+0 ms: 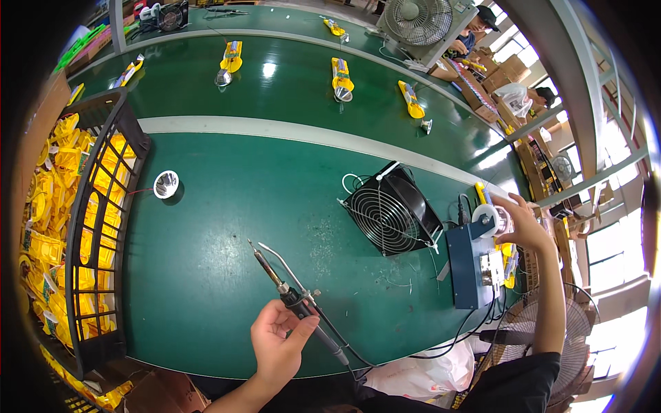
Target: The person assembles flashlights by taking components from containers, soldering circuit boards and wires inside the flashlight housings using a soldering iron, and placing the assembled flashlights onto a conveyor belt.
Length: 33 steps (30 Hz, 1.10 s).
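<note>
My left hand [279, 339] is closed around the dark handle of a soldering iron [292, 303]. A thin bent metal tube is clamped alongside the iron, and its tip points up and left above the green tabletop. My right hand [527, 224] reaches to the right end of the table, its fingers curled round a round white and silvery piece [506, 220]. That piece is beside a white spool [483, 219] mounted on a blue metal box [467, 265]. A small white-rimmed reflector cup [166, 184] with a red wire lies at the table's left.
A black fan [391, 213] with a wire guard stands mid-table. At the left, a black crate [103, 241] holds many yellow plastic parts [51, 213]. Several yellow pieces with reflectors lie on the green belt [282, 76] beyond. Cables trail from the box. Another person [475, 31] sits far right.
</note>
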Tool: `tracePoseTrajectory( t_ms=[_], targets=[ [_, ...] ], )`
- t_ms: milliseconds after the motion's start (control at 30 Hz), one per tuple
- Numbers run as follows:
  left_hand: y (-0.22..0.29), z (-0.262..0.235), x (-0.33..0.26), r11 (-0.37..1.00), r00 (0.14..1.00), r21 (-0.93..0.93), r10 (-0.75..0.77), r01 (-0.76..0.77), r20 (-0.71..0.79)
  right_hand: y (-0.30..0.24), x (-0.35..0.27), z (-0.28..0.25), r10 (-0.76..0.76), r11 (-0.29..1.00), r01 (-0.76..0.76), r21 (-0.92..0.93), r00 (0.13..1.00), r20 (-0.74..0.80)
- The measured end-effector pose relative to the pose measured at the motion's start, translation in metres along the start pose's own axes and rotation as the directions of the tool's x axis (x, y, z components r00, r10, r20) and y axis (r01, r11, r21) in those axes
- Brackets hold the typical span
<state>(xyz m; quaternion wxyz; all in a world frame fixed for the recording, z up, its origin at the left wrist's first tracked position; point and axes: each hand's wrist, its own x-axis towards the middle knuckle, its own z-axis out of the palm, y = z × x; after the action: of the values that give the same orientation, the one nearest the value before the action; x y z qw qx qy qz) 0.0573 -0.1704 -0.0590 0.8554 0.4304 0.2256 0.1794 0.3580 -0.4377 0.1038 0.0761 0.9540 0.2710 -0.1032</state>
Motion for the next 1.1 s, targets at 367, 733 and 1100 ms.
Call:
tracePoseTrajectory(
  t_ms=[367, 733, 1100],
  targets=[
    [0.000, -0.003, 0.000, 0.999, 1.000, 0.036, 0.012, -0.013, 0.028, -0.011, -0.009, 0.024, -0.136, 0.988, 0.112, -0.108, 0.959, -0.250],
    [0.001, -0.004, -0.001, 0.999, 0.999, 0.024, 0.048, -0.048, -0.009, -0.049, -0.039, 0.048, -0.074, 0.997, 0.067, -0.037, 0.756, -0.650],
    [0.005, -0.007, 0.001, 0.998, 0.996, -0.054, -0.041, 0.045, 0.081, -0.143, -0.122, 0.126, -0.201, 0.815, 0.481, 0.323, 0.758, -0.621]
  ],
)
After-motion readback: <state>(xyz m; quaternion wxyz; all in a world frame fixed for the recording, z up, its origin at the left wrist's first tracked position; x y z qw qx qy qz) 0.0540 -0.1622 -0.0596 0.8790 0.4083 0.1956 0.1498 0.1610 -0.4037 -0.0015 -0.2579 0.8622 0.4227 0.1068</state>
